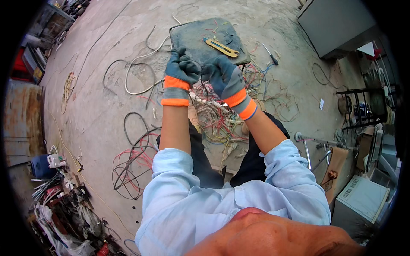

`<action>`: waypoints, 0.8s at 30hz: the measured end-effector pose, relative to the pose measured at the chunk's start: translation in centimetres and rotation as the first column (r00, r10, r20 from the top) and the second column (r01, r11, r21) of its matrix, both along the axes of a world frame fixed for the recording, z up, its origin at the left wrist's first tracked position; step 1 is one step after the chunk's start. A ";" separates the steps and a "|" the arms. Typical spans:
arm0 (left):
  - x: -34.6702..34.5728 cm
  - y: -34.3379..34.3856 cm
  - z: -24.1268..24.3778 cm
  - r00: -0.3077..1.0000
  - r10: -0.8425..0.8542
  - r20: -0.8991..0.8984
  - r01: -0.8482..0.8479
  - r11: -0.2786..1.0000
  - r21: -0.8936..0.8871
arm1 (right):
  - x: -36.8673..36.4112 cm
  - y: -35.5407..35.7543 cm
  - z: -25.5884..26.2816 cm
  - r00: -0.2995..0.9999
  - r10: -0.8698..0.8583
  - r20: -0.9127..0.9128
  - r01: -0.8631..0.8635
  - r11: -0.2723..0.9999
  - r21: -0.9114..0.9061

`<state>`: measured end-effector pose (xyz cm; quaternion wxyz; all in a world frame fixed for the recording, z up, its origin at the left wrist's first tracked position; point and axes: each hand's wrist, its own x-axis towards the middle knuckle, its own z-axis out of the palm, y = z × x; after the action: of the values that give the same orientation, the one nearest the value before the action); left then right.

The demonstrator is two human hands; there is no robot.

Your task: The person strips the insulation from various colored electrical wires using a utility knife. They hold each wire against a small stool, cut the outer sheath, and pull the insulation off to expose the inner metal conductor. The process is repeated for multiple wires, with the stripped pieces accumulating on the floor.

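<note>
My left hand (184,68), in a grey work glove with an orange cuff, is closed at the near edge of a small worn stool top (189,35). My right hand (222,75) wears a matching glove, its fingertips almost meeting the left ones. Between them both hands pinch a thin black cable (204,87), and part of it hangs below the gloves. The fingers hide most of the gripped stretch. On the stool top lies a yellow utility knife (221,48) among small wire scraps. A screwdriver (271,55) rests on the floor to the right.
Tangled red, blue and yellow wires (221,118) cover the floor between my legs. Loose black cable (128,172) lies at left, with a white cable (128,83) farther off. A grey metal cabinet (336,25) stands far right; a wooden board (334,172) is nearer.
</note>
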<state>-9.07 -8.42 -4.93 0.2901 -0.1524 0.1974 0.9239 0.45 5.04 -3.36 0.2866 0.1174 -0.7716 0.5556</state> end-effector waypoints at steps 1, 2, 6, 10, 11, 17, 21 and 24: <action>0.5 0.5 1.0 0.998 -0.056 -0.015 0.055 0.998 -0.025 | 0.1 0.0 0.1 0.996 0.050 0.077 -0.035 0.980 -0.194; 1.2 1.2 2.0 0.993 -0.111 -0.029 0.110 0.993 -0.050 | 0.1 0.0 0.1 0.983 0.114 0.143 -0.051 0.923 -0.382; 3.1 2.1 3.4 0.861 -0.368 -0.352 0.241 0.904 -0.354 | -0.6 1.5 0.0 0.947 0.129 0.295 0.043 0.857 -0.513; 2.9 2.3 1.6 0.745 -0.396 -0.537 0.239 0.909 -0.341 | -0.6 1.4 0.5 0.946 0.125 0.300 0.031 0.884 -0.466; 2.8 2.3 1.2 0.721 -0.373 -0.584 0.259 0.927 -0.272 | -0.5 1.3 0.8 0.957 0.129 0.261 -0.001 0.898 -0.440; 2.6 2.8 -0.1 0.769 -0.298 -0.565 -0.113 0.807 -0.580 | -0.9 2.5 0.2 0.997 -0.068 0.023 0.056 0.938 0.343; 1.1 1.4 -1.5 0.815 -0.245 -0.524 -0.156 0.780 -0.607 | -0.6 1.5 0.0 0.988 0.000 0.154 -0.056 0.932 0.358; -0.1 0.7 -2.5 0.888 -0.100 -0.449 -0.154 0.854 -0.496 | -0.3 0.9 0.8 0.969 0.153 0.196 -0.199 0.950 0.242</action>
<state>-9.18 -7.72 -7.40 0.1696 -0.0049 0.4995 0.8495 0.16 5.89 -2.53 0.1492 0.1734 -0.8462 0.4812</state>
